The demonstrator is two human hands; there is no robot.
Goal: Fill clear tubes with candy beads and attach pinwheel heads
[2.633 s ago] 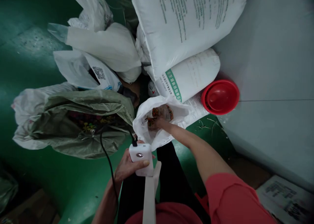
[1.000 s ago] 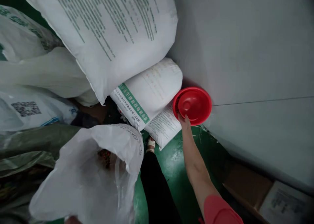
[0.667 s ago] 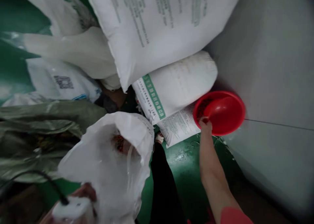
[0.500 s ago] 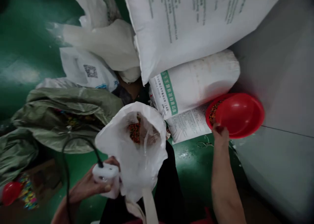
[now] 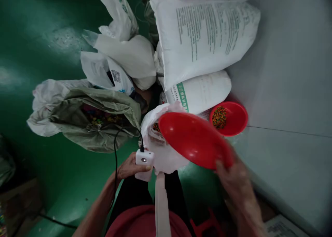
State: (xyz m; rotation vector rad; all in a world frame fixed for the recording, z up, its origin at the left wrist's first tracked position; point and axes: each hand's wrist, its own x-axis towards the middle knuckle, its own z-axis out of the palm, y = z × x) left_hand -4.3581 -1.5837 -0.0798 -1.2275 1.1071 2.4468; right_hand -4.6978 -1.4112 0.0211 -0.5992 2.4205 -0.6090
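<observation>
My left hand (image 5: 133,167) is closed around a white box-shaped device (image 5: 144,160), which has a black cable plugged into its top. Just beyond it stands an open white bag (image 5: 169,157) with small orange-and-green bits inside. My right hand (image 5: 234,176), blurred by motion, grips the rim of a red plastic bowl (image 5: 192,136). This bowl is tilted and covers part of the bag's mouth; I cannot tell what, if anything, is in it. A second red bowl (image 5: 237,119) rests by the wall, holding similar small coloured bits (image 5: 219,117).
Large printed white sacks (image 5: 204,39) lie stacked ahead, against the grey wall (image 5: 285,91). To the left, a greenish open sack (image 5: 77,126) contains colourful pieces. Several white bags (image 5: 132,57) lean behind it on the green floor. A red stool (image 5: 209,225) shows low on the right.
My right hand has lifted one red bowl off the other and brought it left over the white bag. The lower bowl's coloured bits are now exposed. The view has shifted; my left hand keeps the device.
</observation>
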